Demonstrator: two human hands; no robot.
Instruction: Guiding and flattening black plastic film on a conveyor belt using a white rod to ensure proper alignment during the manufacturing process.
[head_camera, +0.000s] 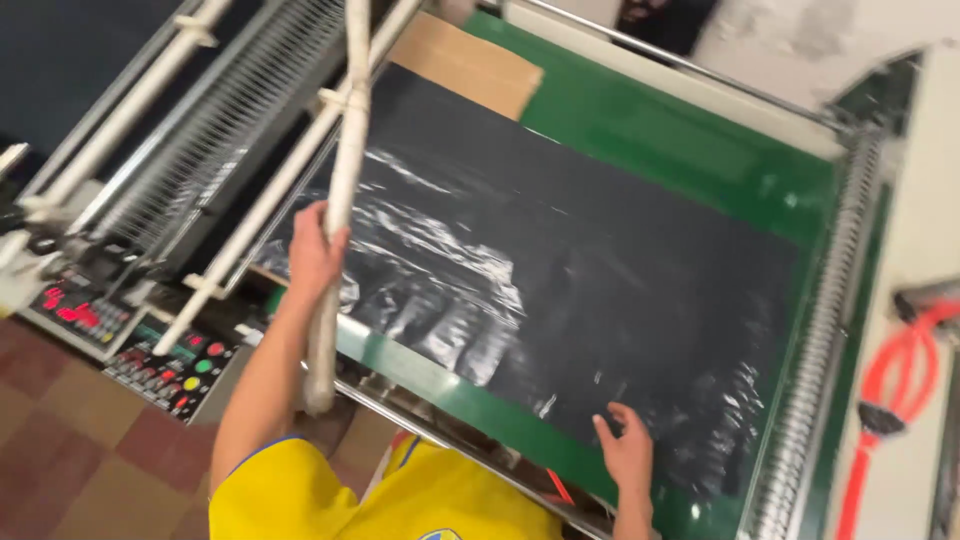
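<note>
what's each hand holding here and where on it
The left hand grips a white pole about midway along. The right hand holds nothing; it lies flat on the black plastic sheet.

White pole (338, 190) and frame bars (270, 190) block the left side

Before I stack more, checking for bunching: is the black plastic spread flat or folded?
Spread flat: the black plastic lies open across the green table, lightly wrinkled, right hand pressing its near edge.

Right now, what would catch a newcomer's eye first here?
The big black plastic sheet spread over the green machine table. The left hand grips a white pole at the sheet's left edge, while the right hand presses on its near edge.
</note>
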